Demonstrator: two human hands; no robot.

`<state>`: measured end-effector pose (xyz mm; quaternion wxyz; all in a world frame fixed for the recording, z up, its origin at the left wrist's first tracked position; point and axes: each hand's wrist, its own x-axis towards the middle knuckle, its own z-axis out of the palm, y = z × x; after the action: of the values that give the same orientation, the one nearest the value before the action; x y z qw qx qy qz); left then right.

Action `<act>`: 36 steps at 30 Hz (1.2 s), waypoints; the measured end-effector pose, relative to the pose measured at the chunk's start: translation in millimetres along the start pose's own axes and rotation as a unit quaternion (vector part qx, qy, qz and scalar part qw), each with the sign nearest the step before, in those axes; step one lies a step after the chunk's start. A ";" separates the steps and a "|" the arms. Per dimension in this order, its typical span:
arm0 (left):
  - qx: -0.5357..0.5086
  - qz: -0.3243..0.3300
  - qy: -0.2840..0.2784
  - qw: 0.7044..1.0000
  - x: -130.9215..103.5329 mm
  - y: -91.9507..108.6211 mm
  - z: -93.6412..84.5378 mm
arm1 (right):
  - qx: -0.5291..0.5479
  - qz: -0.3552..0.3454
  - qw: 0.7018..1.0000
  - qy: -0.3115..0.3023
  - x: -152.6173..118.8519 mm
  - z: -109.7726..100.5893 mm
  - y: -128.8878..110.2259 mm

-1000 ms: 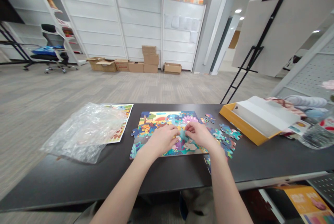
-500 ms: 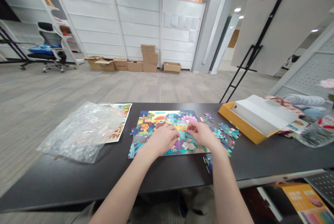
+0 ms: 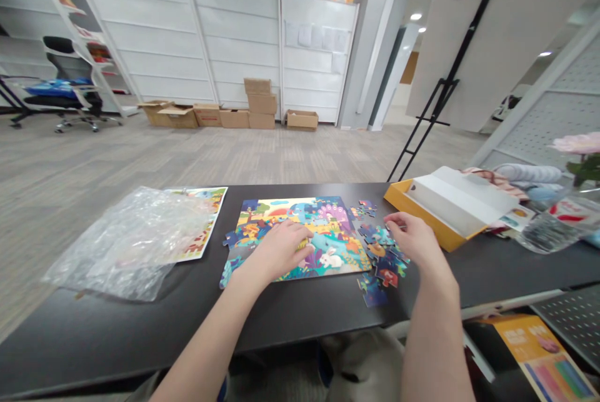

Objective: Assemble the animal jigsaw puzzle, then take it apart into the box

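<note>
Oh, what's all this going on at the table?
A person is busy with a colorful jigsaw puzzle. The left hand rests on its picture, while the right hand is over by the loose pieces beside it; whether it holds one is hard to tell. An open yellow box and a clear plastic bag lie to either side.

Support surface: black table [image 3: 117, 339]. Puzzle [image 3: 334, 243] — lies flat, partly beneath the left hand [image 3: 282, 247]. Loose puzzle pieces [image 3: 387, 269]: grouped between the puzzle and the right hand [image 3: 413, 236], some nearer the wearer. Open yellow box [image 3: 450, 237]: beyond and right of the right hand. Printed sheet [image 3: 214, 203]: left of the left hand, partly covered by clear plastic bag [image 3: 126, 246] — bag crumpled, overhanging the table's left edge.
</note>
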<state>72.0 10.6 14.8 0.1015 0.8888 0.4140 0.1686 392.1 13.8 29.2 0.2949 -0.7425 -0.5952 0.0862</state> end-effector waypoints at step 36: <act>-0.030 0.035 -0.033 0.998 -0.3 13.5 11.9 | -0.075 0.142 0.982 0.099 6.2 3.4 81.1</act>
<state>85.8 1.3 8.1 0.1361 0.9042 0.3740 0.1553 459.8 11.3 -16.0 0.2809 -0.8440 -0.4567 0.0085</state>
